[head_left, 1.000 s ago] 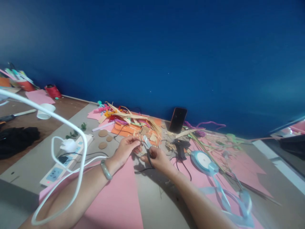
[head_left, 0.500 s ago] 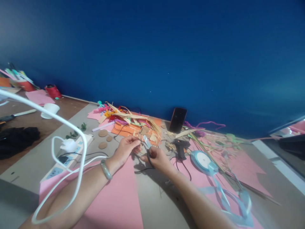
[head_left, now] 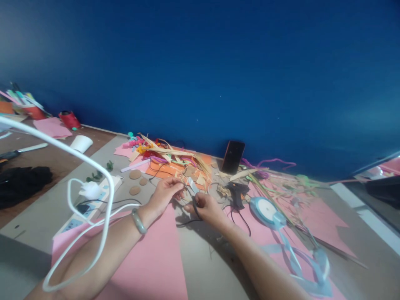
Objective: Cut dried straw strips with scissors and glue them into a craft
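Note:
My left hand (head_left: pixel 164 195), with a green bangle (head_left: pixel 138 221) on its wrist, pinches the end of a small light-blue strip (head_left: pixel 192 185). My right hand (head_left: pixel 206 207) is closed around a black loop, perhaps a cord or scissor handle (head_left: pixel 195 209), right beside the strip. Both hands hover over pink paper (head_left: pixel 156 258) on the grey table (head_left: pixel 37 212). A black cord (head_left: pixel 187 224) trails from under my right hand.
A white power strip (head_left: pixel 78 216) with a white cable (head_left: pixel 106 196) lies left. Brown card discs (head_left: pixel 135 175), orange paper and straw scraps (head_left: pixel 168 160) sit behind my hands. A black phone (head_left: pixel 233 157) leans on the blue wall. A blue ribbon spool (head_left: pixel 265 210), black glue gun (head_left: pixel 237 192) and a white cup (head_left: pixel 81 143) lie nearby.
The white cup at the far left has shifted right and tipped onto its side. My hands have hardly moved.

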